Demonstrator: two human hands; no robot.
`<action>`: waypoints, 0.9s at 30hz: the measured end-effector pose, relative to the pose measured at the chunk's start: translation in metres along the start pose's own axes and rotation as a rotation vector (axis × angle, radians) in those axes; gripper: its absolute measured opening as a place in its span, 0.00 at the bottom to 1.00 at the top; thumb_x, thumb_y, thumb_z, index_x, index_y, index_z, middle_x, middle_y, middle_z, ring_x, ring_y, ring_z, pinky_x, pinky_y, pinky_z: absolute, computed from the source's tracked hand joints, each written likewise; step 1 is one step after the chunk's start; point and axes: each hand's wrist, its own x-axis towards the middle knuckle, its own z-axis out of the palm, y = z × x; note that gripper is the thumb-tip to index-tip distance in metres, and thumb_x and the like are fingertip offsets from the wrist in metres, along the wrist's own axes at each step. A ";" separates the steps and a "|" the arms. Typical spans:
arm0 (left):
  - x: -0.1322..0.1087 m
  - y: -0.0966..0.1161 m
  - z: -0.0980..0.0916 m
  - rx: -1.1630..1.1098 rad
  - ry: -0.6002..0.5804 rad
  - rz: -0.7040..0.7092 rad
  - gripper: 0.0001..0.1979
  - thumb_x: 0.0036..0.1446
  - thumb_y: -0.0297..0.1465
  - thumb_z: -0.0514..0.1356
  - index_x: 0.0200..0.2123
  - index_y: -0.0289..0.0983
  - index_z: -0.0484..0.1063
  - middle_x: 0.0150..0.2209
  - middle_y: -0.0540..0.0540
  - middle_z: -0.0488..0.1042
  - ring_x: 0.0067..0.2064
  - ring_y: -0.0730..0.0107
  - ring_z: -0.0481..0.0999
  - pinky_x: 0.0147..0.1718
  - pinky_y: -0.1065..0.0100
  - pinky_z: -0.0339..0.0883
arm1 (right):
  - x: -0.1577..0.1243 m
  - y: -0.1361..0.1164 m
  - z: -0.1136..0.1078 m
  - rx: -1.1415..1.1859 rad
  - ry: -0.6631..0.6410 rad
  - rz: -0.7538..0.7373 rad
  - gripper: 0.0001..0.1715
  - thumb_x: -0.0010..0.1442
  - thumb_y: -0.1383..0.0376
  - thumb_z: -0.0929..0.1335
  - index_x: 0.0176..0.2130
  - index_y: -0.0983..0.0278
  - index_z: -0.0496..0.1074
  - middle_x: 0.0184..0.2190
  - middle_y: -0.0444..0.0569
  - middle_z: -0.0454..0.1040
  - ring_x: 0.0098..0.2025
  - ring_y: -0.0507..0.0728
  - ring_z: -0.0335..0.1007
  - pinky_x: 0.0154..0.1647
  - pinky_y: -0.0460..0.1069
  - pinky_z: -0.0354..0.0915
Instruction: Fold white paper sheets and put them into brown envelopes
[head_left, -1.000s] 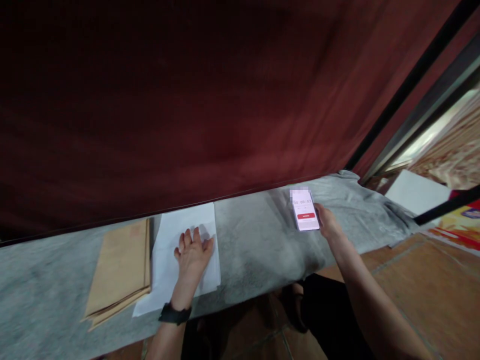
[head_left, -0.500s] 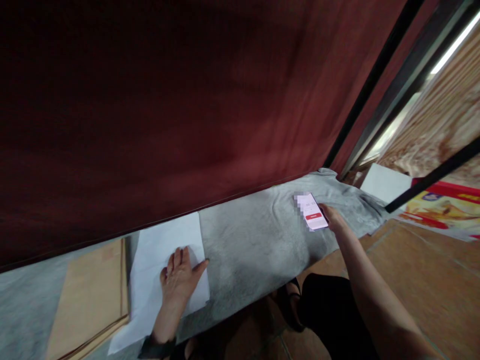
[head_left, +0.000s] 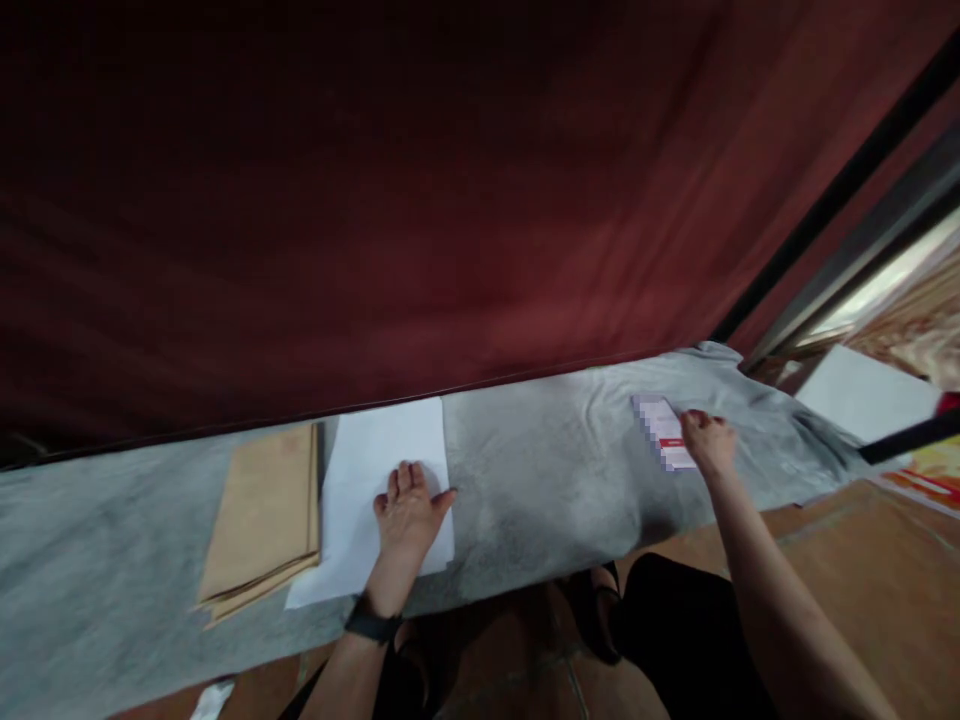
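My left hand [head_left: 409, 510] lies flat, fingers stretched and thumb out to the side, on a small stack of white paper sheets [head_left: 360, 540]. A dark band circles that wrist. Left of the paper is a pile of brown paper envelopes [head_left: 262, 510]. On the right, a smartphone [head_left: 660, 425] with a lit, partly pixelated screen and a red bar lies on the grey cloth. My right hand [head_left: 709, 442] has its fingers bent round the phone's right edge; the fingertips are partly hidden.
Grey cloth [head_left: 525, 480] covers the long low surface, backed by a dark red panel [head_left: 450, 250]. Black poles [head_left: 840, 200] stand at right, near a white box [head_left: 862, 395] and a colourful printed package [head_left: 937, 470]. A crumpled white scrap [head_left: 212, 700] lies on the tiled floor [head_left: 885, 570].
The camera view has shifted left, so everything appears farther right. My right hand has turned, and its fingers sit more above the phone's edge. My left hand stays flat on the paper.
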 end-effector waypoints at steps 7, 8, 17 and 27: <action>0.006 -0.012 -0.003 -0.162 0.112 -0.054 0.31 0.66 0.46 0.54 0.65 0.33 0.64 0.66 0.30 0.64 0.66 0.45 0.65 0.59 0.49 0.63 | -0.089 -0.111 0.052 0.548 -0.346 -0.312 0.24 0.60 0.55 0.61 0.46 0.64 0.77 0.43 0.56 0.76 0.42 0.62 0.74 0.46 0.57 0.70; 0.011 -0.020 -0.004 -0.171 0.141 -0.091 0.29 0.67 0.43 0.53 0.64 0.32 0.65 0.65 0.30 0.65 0.65 0.46 0.65 0.59 0.50 0.64 | -0.110 -0.131 0.058 0.587 -0.446 -0.376 0.23 0.61 0.55 0.62 0.47 0.62 0.77 0.44 0.55 0.77 0.41 0.60 0.74 0.44 0.56 0.71; 0.028 -0.071 -0.001 -0.234 0.177 -0.269 0.19 0.66 0.28 0.48 0.47 0.22 0.75 0.40 0.25 0.79 0.44 0.48 0.81 0.43 0.56 0.72 | -0.221 -0.252 0.090 0.286 -0.731 -0.505 0.13 0.68 0.59 0.63 0.42 0.60 0.75 0.43 0.51 0.79 0.46 0.58 0.77 0.46 0.49 0.68; 0.020 -0.067 -0.003 -0.335 0.276 -0.267 0.19 0.68 0.33 0.49 0.35 0.27 0.76 0.28 0.33 0.77 0.35 0.54 0.81 0.36 0.60 0.73 | -0.235 -0.300 0.108 0.018 -0.684 -0.344 0.15 0.61 0.57 0.70 0.45 0.63 0.71 0.43 0.53 0.78 0.44 0.60 0.76 0.39 0.48 0.65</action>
